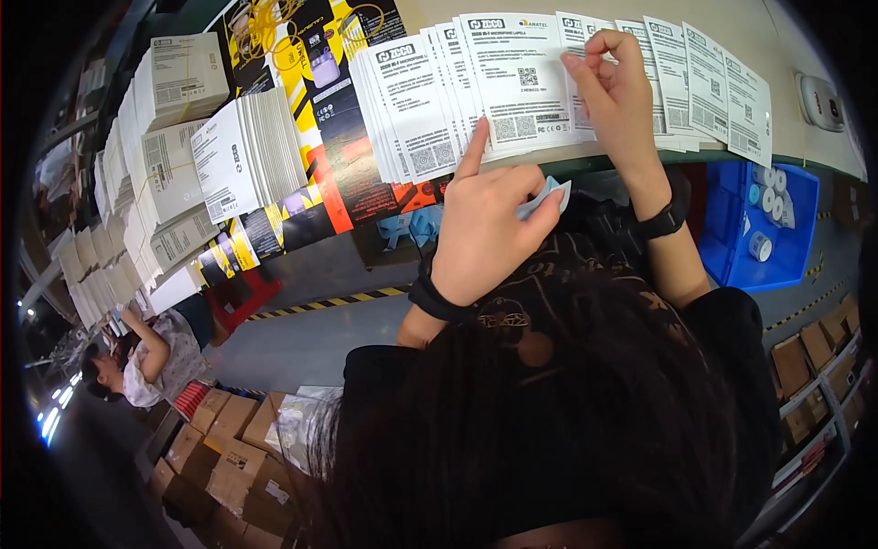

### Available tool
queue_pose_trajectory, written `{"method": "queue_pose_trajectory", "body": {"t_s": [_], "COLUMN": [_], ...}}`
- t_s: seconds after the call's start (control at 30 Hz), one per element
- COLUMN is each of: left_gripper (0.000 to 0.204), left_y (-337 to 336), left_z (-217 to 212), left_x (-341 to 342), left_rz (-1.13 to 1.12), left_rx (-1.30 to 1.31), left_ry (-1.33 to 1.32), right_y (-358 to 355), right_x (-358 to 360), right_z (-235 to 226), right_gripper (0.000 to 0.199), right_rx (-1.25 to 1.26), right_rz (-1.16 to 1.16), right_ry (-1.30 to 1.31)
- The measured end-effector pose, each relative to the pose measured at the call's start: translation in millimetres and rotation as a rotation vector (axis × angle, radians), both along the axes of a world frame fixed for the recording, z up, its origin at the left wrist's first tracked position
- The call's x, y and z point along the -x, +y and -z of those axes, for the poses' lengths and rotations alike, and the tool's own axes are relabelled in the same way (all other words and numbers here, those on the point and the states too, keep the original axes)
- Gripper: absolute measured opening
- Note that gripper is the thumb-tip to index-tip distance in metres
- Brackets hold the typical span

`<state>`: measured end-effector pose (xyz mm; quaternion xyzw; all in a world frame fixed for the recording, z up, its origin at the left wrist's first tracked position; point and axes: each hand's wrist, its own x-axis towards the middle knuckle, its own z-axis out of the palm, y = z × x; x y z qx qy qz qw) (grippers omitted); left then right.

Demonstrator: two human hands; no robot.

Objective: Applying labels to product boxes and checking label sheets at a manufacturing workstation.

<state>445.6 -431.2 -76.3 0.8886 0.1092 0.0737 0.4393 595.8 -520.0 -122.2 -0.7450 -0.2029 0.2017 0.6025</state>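
Note:
White printed cards (512,87) lie overlapped in a row along the table edge. My left hand (498,224) is closed on a small pale blue slip (546,198), pinched between thumb and curled fingers. Its index finger stretches out to the lower edge of a card. Over the cards to the right hovers my right hand (622,101), thumb and index finger brought close together. Whether anything thin sits between those fingertips is too small to make out. Dark bands circle both wrists.
Banded stacks of cards (187,82) and a leaning stack (270,146) stand left on yellow-black printed sheets, near yellow rubber bands (265,32). A white rounded object (820,102) sits far right. Below hangs a blue bin (732,247) with white rolls. Another person (165,357) works at lower left.

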Motion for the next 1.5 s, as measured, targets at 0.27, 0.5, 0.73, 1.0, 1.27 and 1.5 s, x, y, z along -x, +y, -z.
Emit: {"method": "queue_pose_trajectory", "body": {"t_s": [0.27, 0.5, 0.73, 1.0, 1.27, 1.5], "left_gripper": [0.018, 0.018, 0.013, 0.016, 0.017, 0.013], "left_y": [-1, -2, -4, 4, 6, -1], "left_z": [4, 0, -10, -14, -12, -3], "left_x": [3, 3, 3, -5, -13, -13], "left_rz": [-0.01, -0.018, -0.138, -0.309, -0.162, -0.175], "left_rx": [-0.078, -0.077, 0.055, -0.18, -0.147, 0.191], "left_ry": [-0.027, 0.014, -0.161, -0.297, -0.31, -0.129], "right_y": [-3, -36, -45, -38, -37, -30], "right_x": [18, -1, 11, 16, 19, 13], "right_z": [-25, -42, -53, -52, -56, -45], "right_gripper": [0.051, 0.048, 0.037, 0.015, 0.011, 0.026], "right_rx": [0.249, 0.46, 0.102, 0.058, 0.046, -0.249], "right_rz": [-0.728, -0.595, -0.593, -0.571, -0.386, -0.177], "right_ry": [-0.777, -0.877, -0.253, 0.181, 0.143, 0.055]}}
